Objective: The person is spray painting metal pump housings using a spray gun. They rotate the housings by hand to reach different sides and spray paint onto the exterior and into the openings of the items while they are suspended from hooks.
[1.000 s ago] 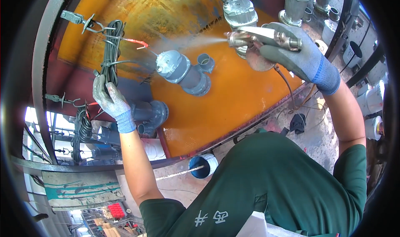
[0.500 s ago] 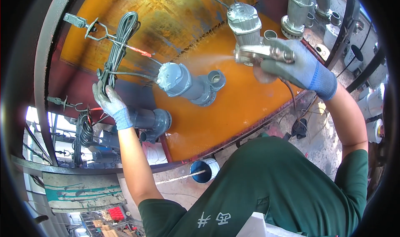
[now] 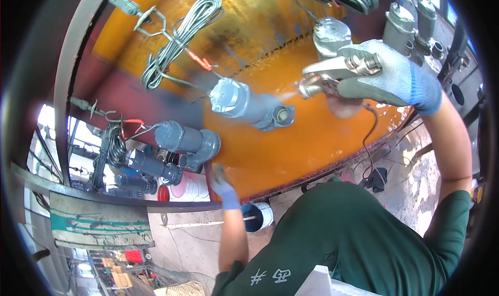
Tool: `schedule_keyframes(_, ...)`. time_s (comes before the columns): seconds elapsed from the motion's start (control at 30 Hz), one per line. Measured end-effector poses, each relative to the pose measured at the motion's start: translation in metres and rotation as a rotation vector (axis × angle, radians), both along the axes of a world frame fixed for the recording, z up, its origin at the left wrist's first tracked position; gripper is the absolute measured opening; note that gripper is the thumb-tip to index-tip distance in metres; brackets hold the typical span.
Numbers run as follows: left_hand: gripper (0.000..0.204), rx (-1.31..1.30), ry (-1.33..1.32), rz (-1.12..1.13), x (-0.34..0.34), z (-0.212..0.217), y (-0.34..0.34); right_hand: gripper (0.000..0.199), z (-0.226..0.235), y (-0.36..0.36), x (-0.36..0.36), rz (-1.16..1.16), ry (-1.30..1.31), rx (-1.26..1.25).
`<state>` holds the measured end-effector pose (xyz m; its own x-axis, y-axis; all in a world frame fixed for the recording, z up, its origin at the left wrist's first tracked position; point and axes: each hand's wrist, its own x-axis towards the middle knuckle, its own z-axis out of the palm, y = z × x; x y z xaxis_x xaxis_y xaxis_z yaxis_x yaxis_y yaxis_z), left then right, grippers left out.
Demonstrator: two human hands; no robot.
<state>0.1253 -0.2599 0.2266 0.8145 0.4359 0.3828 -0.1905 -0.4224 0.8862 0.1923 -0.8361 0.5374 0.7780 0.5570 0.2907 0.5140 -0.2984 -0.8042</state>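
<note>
The gloved right hand (image 3: 384,75) grips a metal spray gun (image 3: 332,75) whose nozzle throws mist at a grey pump (image 3: 244,103) hanging by its coiled cable (image 3: 182,36) before an orange panel (image 3: 291,150), while the gloved left hand (image 3: 222,184), fingers loose and holding nothing, rests at the panel's lower edge.

A coiled grey cable (image 3: 179,36) hangs from a hook, above a small paint can (image 3: 257,216).

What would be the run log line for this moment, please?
right hand: holds spray gun, spraying grey pump | left hand: at orange panel edge, holds nothing
</note>
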Motion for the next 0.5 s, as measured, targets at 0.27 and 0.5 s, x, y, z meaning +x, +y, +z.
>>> schedule_keyframes(0.27,0.021,-0.301,0.467,0.205,-0.214,-0.229,-0.004,0.039,0.064,0.037,0.024,-0.020,-0.780,-0.243)
schedule_keyframes(0.5,0.021,-0.135,0.955,0.363,-0.314,-0.222,-0.015,0.033,0.098,0.076,0.004,-0.050,0.086,-0.106)
